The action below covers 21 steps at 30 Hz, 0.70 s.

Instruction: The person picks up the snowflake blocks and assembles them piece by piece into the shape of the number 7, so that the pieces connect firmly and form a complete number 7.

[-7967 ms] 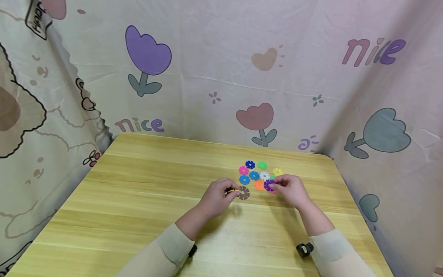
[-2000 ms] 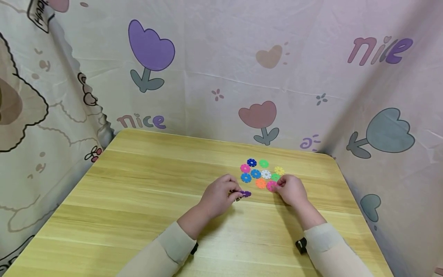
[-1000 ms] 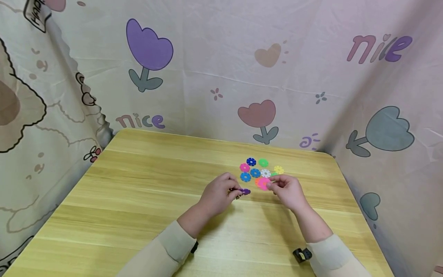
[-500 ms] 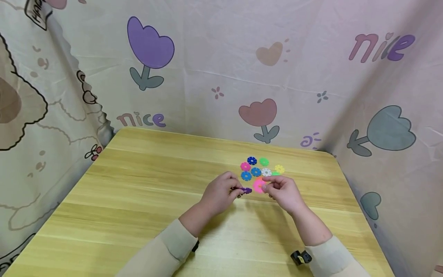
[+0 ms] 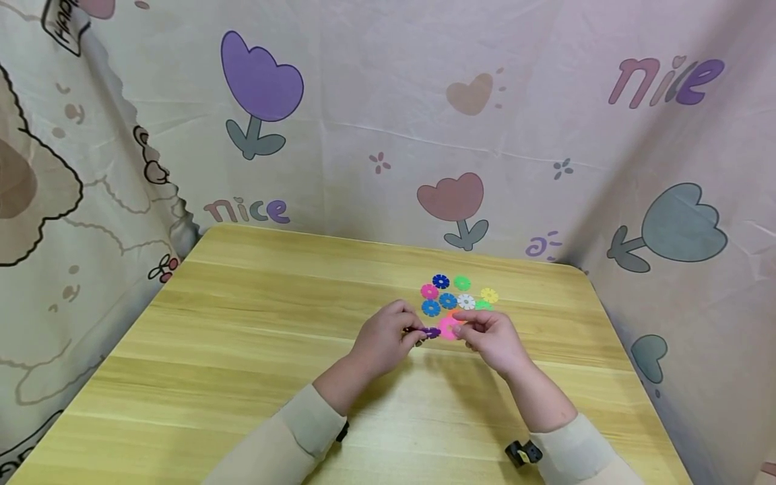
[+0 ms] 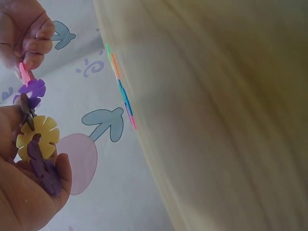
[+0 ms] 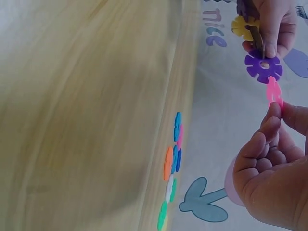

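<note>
My left hand (image 5: pixel 384 340) holds a short chain of slotted, snowflake-like plastic discs. In the left wrist view, a dark purple disc (image 6: pixel 45 175) and a yellow disc (image 6: pixel 47 137) lie within its fingers. The right wrist view shows a brown disc (image 7: pixel 258 42) pinched there, with a purple disc (image 7: pixel 255 72) sticking out at the chain's end. Between thumb and finger, my right hand (image 5: pixel 494 343) pinches a pink disc (image 7: pixel 274 89), its edge right at the purple disc's rim. Both hands are raised over the table.
Loose discs lie on the wooden table (image 5: pixel 273 337) beyond the hands, among them a dark blue disc (image 5: pixel 440 281), a white disc (image 5: pixel 466 302) and a yellow disc (image 5: pixel 489 295). An orange disc (image 5: pixel 452 314) is partly hidden. A printed curtain (image 5: pixel 364 101) hangs behind.
The brown and purple discs have joined the left hand's chain since the earliest frame. My right hand has picked up the pink disc and moved it left to the purple one.
</note>
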Each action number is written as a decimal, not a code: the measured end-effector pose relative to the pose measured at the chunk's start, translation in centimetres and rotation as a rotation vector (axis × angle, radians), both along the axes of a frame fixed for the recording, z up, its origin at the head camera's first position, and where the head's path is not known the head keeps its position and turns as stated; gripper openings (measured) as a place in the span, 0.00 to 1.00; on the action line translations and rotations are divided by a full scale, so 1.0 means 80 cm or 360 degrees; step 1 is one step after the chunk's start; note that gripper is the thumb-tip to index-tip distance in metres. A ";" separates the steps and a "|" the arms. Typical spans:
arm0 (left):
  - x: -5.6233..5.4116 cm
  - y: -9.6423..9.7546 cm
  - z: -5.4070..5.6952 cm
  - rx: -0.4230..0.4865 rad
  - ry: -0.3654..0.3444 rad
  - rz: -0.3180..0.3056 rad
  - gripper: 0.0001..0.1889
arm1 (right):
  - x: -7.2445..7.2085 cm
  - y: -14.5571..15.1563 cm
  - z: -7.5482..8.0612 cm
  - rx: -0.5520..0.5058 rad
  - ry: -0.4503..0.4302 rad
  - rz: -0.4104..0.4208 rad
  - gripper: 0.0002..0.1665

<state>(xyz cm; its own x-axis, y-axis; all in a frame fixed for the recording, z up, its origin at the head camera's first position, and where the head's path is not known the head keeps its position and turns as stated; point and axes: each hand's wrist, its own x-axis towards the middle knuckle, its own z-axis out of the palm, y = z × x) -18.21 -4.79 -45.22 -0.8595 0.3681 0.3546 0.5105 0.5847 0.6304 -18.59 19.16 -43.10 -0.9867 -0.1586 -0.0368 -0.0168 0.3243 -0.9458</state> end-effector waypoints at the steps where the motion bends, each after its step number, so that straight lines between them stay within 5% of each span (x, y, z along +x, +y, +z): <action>1: 0.000 0.000 0.000 0.0006 0.0003 0.0000 0.03 | 0.000 -0.001 0.000 -0.0008 -0.0005 0.0003 0.16; 21: 0.000 0.001 0.000 0.0099 0.0161 0.0027 0.04 | 0.004 -0.012 -0.001 -0.0126 -0.0012 -0.0125 0.13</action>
<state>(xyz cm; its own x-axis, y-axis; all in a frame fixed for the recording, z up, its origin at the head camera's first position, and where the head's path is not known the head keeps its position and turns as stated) -18.19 -4.68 -45.24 -0.8239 0.3285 0.4619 0.5640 0.5549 0.6115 -18.29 18.23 -43.19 -0.9959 -0.0835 -0.0345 0.0127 0.2487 -0.9685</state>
